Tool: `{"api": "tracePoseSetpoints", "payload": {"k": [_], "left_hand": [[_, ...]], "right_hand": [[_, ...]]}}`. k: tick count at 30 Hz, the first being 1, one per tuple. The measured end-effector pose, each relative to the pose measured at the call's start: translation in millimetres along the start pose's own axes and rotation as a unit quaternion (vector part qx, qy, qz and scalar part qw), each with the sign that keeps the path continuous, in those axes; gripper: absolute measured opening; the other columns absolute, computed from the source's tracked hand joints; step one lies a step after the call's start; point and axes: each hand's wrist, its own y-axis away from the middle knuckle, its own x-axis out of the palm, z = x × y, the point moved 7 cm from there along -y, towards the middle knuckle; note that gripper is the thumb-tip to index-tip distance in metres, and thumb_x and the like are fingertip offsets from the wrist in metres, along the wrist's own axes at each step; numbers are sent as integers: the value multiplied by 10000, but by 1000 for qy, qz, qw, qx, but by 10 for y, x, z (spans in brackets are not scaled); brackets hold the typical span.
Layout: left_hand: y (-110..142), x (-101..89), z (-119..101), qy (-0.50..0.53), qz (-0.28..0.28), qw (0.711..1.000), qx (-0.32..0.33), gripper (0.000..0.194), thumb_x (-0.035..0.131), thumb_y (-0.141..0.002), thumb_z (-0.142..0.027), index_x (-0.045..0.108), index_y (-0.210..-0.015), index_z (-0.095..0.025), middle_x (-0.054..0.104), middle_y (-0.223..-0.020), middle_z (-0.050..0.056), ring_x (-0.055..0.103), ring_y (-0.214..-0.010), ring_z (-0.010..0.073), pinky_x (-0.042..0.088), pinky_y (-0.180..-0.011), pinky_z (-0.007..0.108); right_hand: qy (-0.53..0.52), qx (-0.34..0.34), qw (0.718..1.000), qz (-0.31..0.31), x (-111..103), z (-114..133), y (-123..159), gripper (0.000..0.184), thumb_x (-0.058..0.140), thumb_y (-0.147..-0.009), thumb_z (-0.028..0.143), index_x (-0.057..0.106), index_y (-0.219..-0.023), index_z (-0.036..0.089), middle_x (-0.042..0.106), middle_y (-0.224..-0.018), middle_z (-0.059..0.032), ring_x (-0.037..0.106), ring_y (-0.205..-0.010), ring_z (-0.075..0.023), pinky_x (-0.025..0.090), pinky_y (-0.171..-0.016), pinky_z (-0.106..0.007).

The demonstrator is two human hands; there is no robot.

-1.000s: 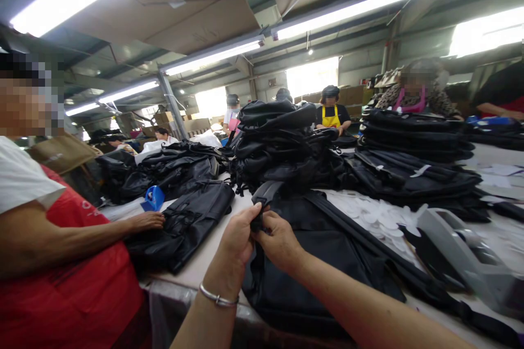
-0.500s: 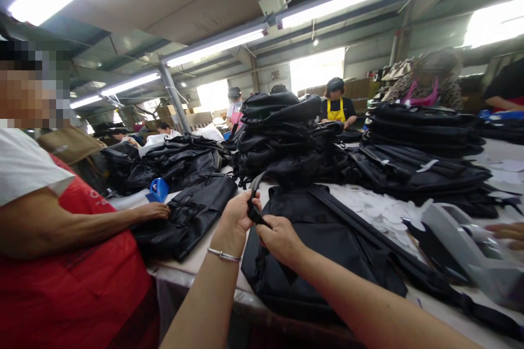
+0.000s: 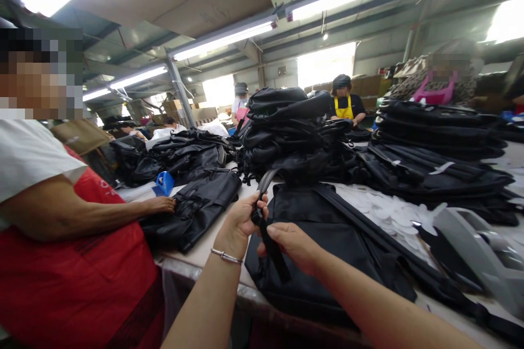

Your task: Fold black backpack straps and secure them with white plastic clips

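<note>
A black backpack lies on the table in front of me, its strap raised off the bag. My left hand is closed around this strap near its black buckle. Just below and to the right, my right hand pinches the strap's webbing, whose loose end hangs down over the bag. A second padded strap stretches across the bag toward the lower right.
Black bags stand in tall piles behind, with another stack at the right. White paper pieces and a grey tape dispenser lie on the right. A co-worker in a red apron touches a black bag at left.
My right hand has moved away from the buckle, down and right, and more of the webbing's end shows below it. The view has shifted slightly left.
</note>
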Motion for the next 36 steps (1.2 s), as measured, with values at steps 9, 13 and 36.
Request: {"api": "tracePoseSetpoints", "payload": {"k": [9,13,36], "left_hand": [[7,-20,195,-33,5,999,-38,126,511,-916,-154,558,-979,-55,566,-732,38,515,-445,22,458,-386,114],[-4,-38,232,-42,6,998,-44,124,508,-920,-162,555,-980,-64,571,-734,35,513,-444,15,450,-393,104],[-65,-140,309,-75,5,995,-61,124,523,-902,-182,549,-946,-69,586,-715,36,494,-416,24,415,-356,106]], "right_hand": [[-164,99,975,109,-8,-166,-33,374,713,-778,379,695,-1004,81,719,-1010,-190,708,-872,-307,465,-909,-515],[-121,77,984,108,-43,-155,-46,395,765,-741,394,709,-971,77,716,-998,-190,714,-821,-286,507,-849,-495],[-16,33,992,117,-89,-66,-55,454,719,-766,510,697,-932,88,726,-918,-166,719,-803,-271,538,-798,-460]]}}
